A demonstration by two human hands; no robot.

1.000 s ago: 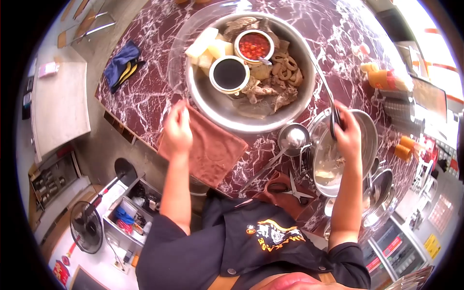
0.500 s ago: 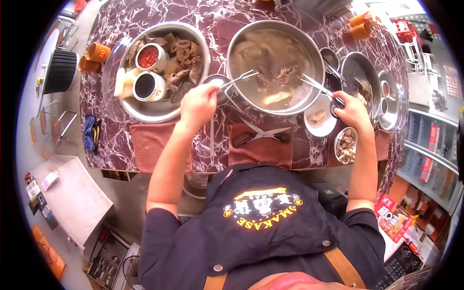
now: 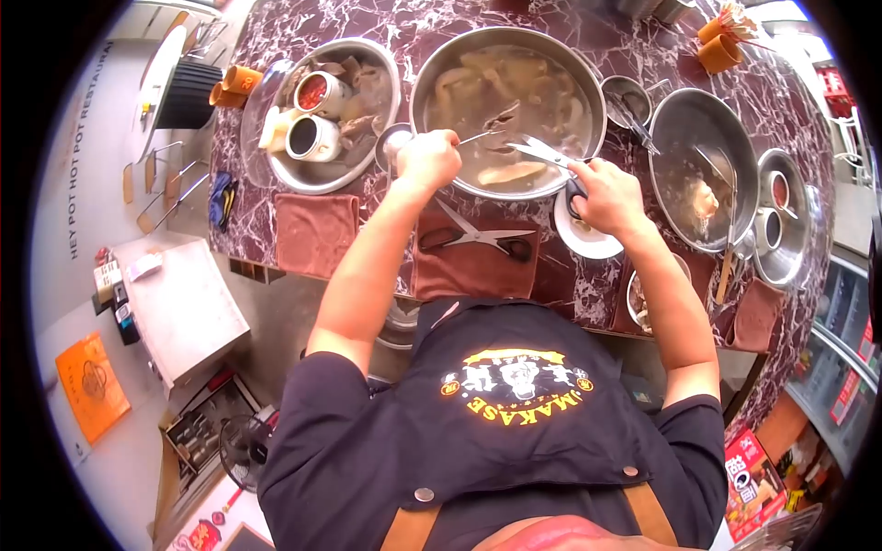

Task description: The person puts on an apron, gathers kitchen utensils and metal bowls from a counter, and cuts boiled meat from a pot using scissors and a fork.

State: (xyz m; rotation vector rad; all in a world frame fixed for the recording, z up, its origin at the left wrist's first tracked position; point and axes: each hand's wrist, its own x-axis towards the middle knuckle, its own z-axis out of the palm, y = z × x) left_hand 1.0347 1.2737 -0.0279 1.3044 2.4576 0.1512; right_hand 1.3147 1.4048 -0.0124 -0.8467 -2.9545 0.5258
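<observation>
In front of me stands a large round metal pot (image 3: 416, 101) with cloudy broth and pale pieces in it. My left hand (image 3: 428, 163) is closed around a thin metal fork (image 3: 477, 137), its tip over the pot beside a dark piece of meat (image 3: 502, 117). Whether the tines pierce the meat is too small to tell. My right hand (image 3: 610, 196) grips black-handled scissors (image 3: 544, 151). Their blades point left over the broth, close to the fork. Just below the right hand sits a white dish (image 3: 593, 244). A second pair of scissors (image 3: 480, 237) lies on a brown cloth (image 3: 441, 275).
On the left, a metal basin (image 3: 393, 83) holds meat and two sauce cups. A ladle (image 3: 393, 142) rests between basin and pot. On the right are a strainer (image 3: 627, 96), another pot (image 3: 671, 197) and a further basin (image 3: 797, 266). My right forearm partly covers a small bowl (image 3: 634, 292).
My view has shifted. Both hands have come closer together over the pot, bringing fork and scissors near each other. The meat now appears raised near the fork. Both tools stay held.
</observation>
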